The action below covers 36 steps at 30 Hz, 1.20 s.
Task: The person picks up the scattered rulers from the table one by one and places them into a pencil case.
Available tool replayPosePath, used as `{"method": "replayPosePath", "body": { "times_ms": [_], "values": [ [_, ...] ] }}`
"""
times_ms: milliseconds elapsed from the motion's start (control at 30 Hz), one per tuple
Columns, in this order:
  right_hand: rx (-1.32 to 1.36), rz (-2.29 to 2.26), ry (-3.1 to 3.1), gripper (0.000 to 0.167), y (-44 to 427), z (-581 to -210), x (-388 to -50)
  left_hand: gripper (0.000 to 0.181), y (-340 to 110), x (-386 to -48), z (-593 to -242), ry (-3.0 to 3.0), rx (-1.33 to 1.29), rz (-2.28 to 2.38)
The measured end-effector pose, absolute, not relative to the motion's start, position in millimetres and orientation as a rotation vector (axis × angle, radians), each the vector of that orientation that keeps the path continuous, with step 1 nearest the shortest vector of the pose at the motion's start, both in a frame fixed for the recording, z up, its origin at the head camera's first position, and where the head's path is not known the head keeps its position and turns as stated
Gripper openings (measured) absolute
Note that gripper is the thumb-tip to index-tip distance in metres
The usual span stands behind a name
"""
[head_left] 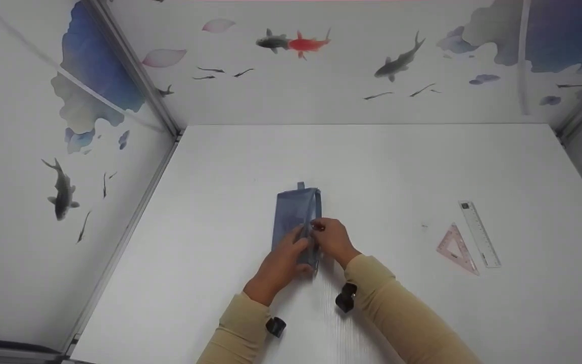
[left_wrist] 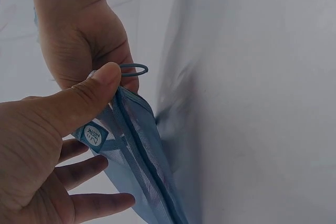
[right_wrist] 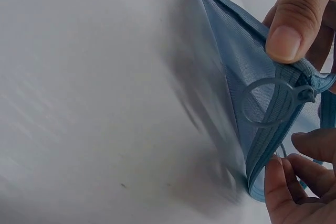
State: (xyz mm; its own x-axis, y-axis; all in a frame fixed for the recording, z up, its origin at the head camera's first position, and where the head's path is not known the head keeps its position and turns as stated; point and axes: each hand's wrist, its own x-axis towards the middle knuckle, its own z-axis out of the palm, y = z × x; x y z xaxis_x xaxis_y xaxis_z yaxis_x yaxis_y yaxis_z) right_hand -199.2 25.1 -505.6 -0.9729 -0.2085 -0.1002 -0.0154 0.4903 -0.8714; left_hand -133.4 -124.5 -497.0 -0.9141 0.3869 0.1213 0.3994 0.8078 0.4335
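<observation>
- Blue mesh pouch [head_left: 287, 210], thin and long, is at the tabletop [head_left: 210, 202] middle.
- Left hand [head_left: 280, 258] and right hand [head_left: 335, 240] hold it beside the zipper [left_wrist: 148, 162].
- Clear ruler [head_left: 480, 234], pink triangle [head_left: 465, 258]: right, well apart.
- Far edge meets wall [head_left: 296, 101].

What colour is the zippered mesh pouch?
The zippered mesh pouch is dusty blue; it shows best in the right wrist view.
</observation>
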Motion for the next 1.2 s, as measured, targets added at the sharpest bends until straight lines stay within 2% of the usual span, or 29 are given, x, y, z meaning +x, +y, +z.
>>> {"method": "replayPosePath", "body": {
  "times_ms": [633, 1200],
  "values": [
    [-0.109, -1.469, 2.609, 0.028, 35, -507, -204, 0.041, -121, -135, -496, -2.985, -0.624, -0.725],
    [-0.181, -1.540, 2.666, 0.028, 52, -508, -201, 0.043, -121, -134, -499, -2.975, -0.613, -0.727]
  ]
}}
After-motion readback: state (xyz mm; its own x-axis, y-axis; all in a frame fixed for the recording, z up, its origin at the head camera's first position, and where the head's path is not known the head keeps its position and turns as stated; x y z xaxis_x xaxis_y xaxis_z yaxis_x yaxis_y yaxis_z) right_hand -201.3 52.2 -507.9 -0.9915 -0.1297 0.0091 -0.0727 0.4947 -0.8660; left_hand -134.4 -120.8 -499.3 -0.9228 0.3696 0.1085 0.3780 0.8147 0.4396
